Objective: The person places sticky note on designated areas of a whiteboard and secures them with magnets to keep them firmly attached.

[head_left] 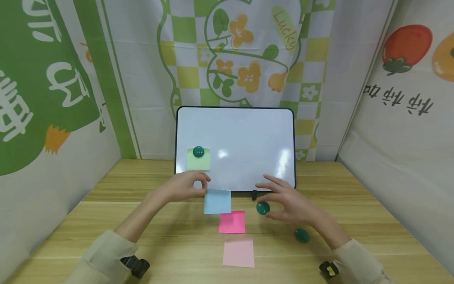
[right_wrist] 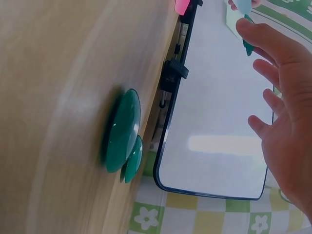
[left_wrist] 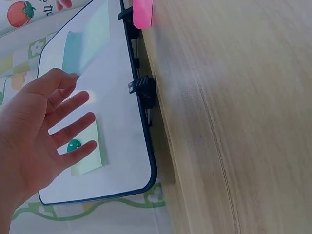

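My left hand (head_left: 188, 185) pinches a light blue sticky note (head_left: 218, 201) by its upper left corner, in front of the whiteboard's lower edge. My right hand (head_left: 292, 201) grips a round green magnet (head_left: 263, 208) between thumb and index finger, the other fingers spread. The right wrist view shows this held magnet (right_wrist: 248, 44) edge-on. The whiteboard (head_left: 244, 150) stands upright at the back of the table. On its left side a pale green sticky note (head_left: 198, 162) sits under another green magnet (head_left: 199, 151).
A bright pink sticky note (head_left: 232, 223) and a pale pink one (head_left: 239, 252) lie on the wooden table (head_left: 170, 244). Below my right hand rests a green magnet (head_left: 302, 235); the right wrist view shows a second magnet (right_wrist: 133, 160) beside it. Black clips (left_wrist: 143, 90) hold the board's bottom edge.
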Demonstrator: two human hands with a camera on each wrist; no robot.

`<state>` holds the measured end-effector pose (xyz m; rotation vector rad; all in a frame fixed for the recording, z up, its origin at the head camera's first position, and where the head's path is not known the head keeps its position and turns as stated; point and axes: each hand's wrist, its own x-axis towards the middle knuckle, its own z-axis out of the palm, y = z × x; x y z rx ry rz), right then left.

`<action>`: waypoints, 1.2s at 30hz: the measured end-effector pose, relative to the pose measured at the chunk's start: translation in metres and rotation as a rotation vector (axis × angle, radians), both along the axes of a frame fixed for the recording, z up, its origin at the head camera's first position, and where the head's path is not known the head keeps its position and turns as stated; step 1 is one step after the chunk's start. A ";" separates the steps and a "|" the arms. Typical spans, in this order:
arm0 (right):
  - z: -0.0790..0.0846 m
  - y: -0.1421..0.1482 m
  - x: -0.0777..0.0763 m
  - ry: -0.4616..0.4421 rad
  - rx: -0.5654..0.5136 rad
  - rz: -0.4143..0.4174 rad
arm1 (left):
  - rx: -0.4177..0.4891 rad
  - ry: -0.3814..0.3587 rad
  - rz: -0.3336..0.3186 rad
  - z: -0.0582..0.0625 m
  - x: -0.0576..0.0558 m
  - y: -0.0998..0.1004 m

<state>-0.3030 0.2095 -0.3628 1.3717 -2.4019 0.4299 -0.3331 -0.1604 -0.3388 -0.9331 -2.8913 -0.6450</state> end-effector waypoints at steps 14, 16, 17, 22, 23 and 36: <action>0.008 -0.014 -0.009 0.176 -0.075 0.017 | 0.020 0.073 0.021 0.006 -0.015 0.015; 0.009 -0.015 -0.009 0.196 -0.083 0.017 | 0.021 0.082 0.020 0.007 -0.016 0.017; 0.010 -0.015 -0.010 0.206 -0.085 0.016 | 0.021 0.085 0.021 0.008 -0.016 0.017; 0.013 -0.015 -0.013 0.245 -0.091 0.003 | 0.024 0.118 0.029 0.010 -0.018 0.016; 0.015 -0.015 -0.013 0.248 -0.092 -0.002 | 0.024 0.128 0.031 0.011 -0.019 0.015; 0.025 -0.030 -0.021 0.305 -0.109 -0.013 | 0.042 0.211 0.050 0.021 -0.030 0.021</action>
